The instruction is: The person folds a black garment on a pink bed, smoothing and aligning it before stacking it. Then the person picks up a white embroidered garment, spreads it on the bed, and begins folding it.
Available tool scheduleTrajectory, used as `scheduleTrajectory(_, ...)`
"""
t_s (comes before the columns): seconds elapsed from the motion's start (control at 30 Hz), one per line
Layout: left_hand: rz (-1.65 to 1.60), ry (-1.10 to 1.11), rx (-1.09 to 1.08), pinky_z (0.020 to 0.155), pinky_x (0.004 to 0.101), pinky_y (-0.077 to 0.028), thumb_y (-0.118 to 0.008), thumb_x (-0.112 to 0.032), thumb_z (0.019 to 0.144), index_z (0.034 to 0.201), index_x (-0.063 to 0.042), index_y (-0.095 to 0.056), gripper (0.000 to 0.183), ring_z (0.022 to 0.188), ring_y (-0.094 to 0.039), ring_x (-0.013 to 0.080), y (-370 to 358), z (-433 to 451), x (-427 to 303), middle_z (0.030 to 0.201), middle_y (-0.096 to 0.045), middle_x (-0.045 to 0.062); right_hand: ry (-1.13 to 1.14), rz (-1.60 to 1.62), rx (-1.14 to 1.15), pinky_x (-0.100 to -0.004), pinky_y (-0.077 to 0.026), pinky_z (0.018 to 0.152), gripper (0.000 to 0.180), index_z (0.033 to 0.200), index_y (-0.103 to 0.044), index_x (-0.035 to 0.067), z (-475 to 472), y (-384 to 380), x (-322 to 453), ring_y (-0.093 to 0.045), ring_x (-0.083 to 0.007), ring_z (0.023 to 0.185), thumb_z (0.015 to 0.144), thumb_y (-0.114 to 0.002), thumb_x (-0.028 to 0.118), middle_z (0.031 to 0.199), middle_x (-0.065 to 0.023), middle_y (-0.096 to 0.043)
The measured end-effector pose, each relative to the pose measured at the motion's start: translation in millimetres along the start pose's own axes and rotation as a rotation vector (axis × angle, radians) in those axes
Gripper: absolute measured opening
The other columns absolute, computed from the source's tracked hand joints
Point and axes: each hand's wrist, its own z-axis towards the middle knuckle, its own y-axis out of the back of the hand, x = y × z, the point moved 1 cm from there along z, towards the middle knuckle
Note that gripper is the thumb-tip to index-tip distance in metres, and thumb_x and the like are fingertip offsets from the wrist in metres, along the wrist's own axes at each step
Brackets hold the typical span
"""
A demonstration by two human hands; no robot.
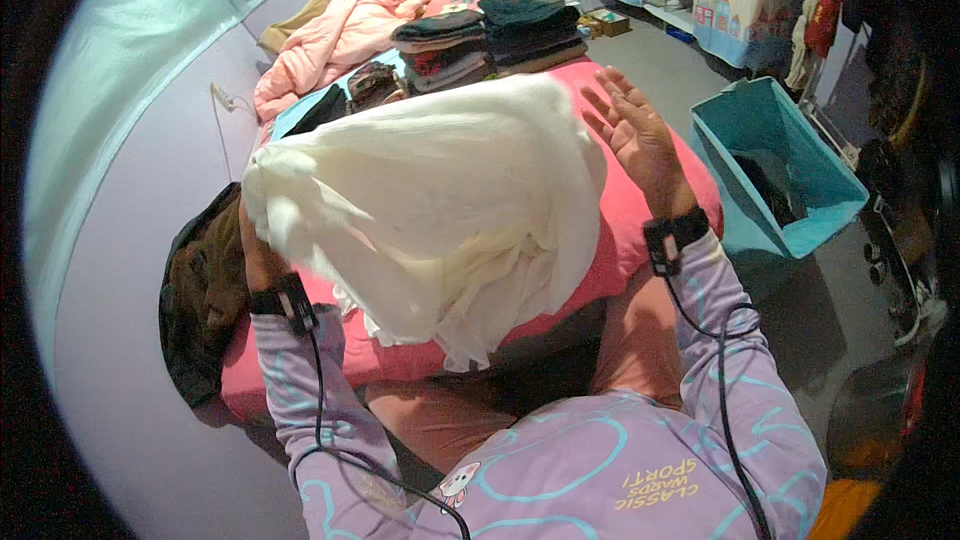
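A white cloth garment (450,187) with thin ruffled edges is spread in the air above the pink-covered bed (637,240). My left hand (259,247) is at the garment's left end, where the fabric is bunched; the cloth hides its fingers, so its grip cannot be made out. On the other side my right hand (634,131) is raised beside the garment's right edge, palm up with fingers apart, holding nothing. Both wrists wear black straps with cables.
Stacks of folded dark clothes (529,34) stand on the bed's far part, near a pink quilt (352,30). A dark brown garment (202,300) hangs over the left edge. On the floor at right is a teal fabric storage box (780,165) with dark cloth inside.
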Motion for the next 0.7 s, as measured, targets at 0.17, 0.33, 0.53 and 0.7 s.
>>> scheduleTrajectory(0.17,-0.728,0.368,-0.052,0.076,0.0326,-0.054,-0.057,-0.028,0.105,0.111,-0.007,-0.059,0.021,0.078,-0.06,0.0156,58.6,-27.5,114.9,0.101,-0.061,0.0,-0.249,-0.483,-0.161,-0.0423,-0.048,0.105,0.054,0.148,-0.045,0.004,-27.2,15.2,-44.1,-0.059,-0.027,0.126,0.1,-0.064,0.021,0.146,-0.0147,-0.051)
scheduleTrajectory(0.33,-0.354,0.563,-0.319,0.077,0.024,-0.053,-0.061,-0.009,0.099,0.118,-0.003,-0.057,0.02,0.086,-0.059,0.0107,31.6,-121.2,152.2,0.104,-0.058,0.001,-0.435,-0.995,0.0,-0.0448,-0.044,0.11,0.068,0.146,-0.046,0.001,-96.3,32.6,-83.6,-0.061,-0.0306,0.123,0.092,-0.074,0.029,0.143,-0.0178,-0.054)
scheduleTrajectory(0.53,-0.028,0.322,0.144,0.093,0.0324,-0.052,-0.066,-0.008,0.095,0.132,0.0,-0.059,0.038,0.108,-0.063,0.0208,-72.8,-158.7,93.2,0.126,-0.063,0.012,0.054,-1.689,0.547,-0.0524,-0.028,0.119,0.065,0.141,-0.052,0.0,-149.3,-0.2,-123.4,-0.051,-0.0424,0.13,0.086,-0.075,0.025,0.14,-0.0252,-0.054)
scheduleTrajectory(0.7,0.498,-0.277,0.23,0.099,0.0403,-0.05,-0.074,-0.006,0.083,0.127,-0.006,-0.065,0.045,0.112,-0.065,0.0274,-150.5,-178.4,52.9,0.121,-0.068,0.015,-0.399,-0.709,0.338,-0.0393,-0.039,0.111,0.031,0.128,-0.064,-0.002,-129.7,-22.3,-114.9,-0.061,-0.0249,0.116,0.101,-0.058,0.012,0.119,-0.01,-0.068)
